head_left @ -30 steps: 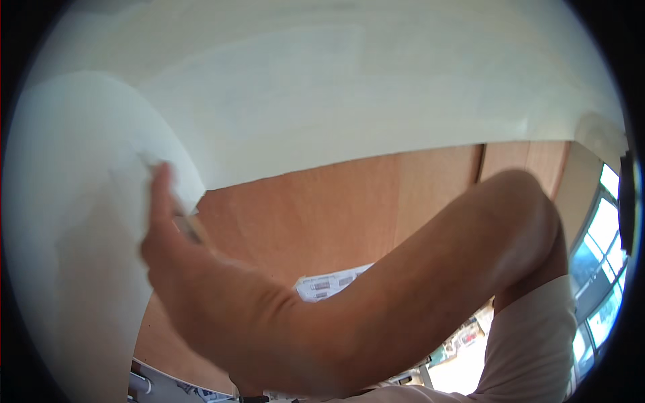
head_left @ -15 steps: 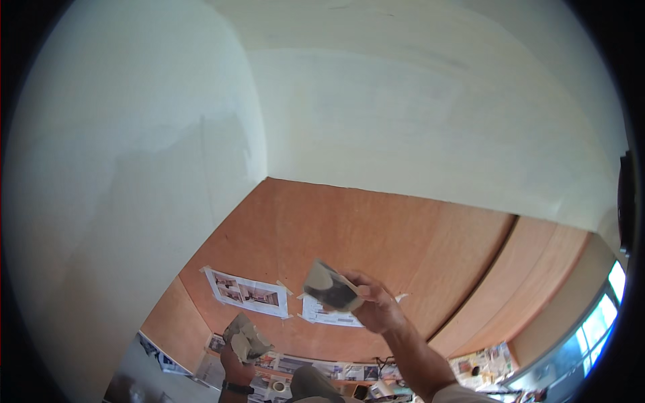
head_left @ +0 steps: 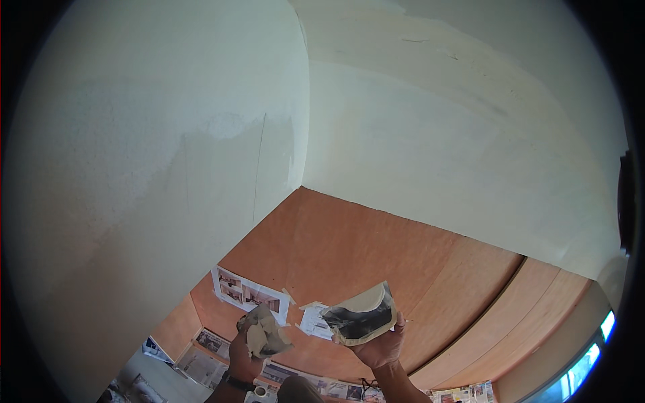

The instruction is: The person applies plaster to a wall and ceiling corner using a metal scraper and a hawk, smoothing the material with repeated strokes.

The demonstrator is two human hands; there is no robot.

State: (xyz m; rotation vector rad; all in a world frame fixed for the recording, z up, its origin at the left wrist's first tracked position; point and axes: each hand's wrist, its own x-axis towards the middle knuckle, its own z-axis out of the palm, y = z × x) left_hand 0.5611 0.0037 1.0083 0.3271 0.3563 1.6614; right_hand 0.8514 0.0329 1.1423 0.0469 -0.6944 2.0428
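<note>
My left hand [head_left: 247, 354] is closed round a putty scraper [head_left: 277, 344], a grey plate carrying a lump of beige putty [head_left: 256, 336]. Just to its right, my right hand [head_left: 384, 350] grips a wide putty blade [head_left: 363, 324] from below and from its right side. The blade has a dark face with a thick pale band of putty along its upper edge. The two tools are apart, and neither touches the wall. Both handles are hidden by the hands or the plates.
Pale walls with darker damp-looking patches, a left wall [head_left: 201, 174] and a far wall [head_left: 430, 148], meet at a corner above reddish plywood [head_left: 349, 248]. Printed sheets [head_left: 250, 295] are taped on the plywood. Newspapers [head_left: 201, 366] lie below. A window [head_left: 579, 369] is at right.
My right hand has moved right and lower, turning the blade so its putty edge faces up. My left hand has shifted slightly right. The whole view has also shifted.
</note>
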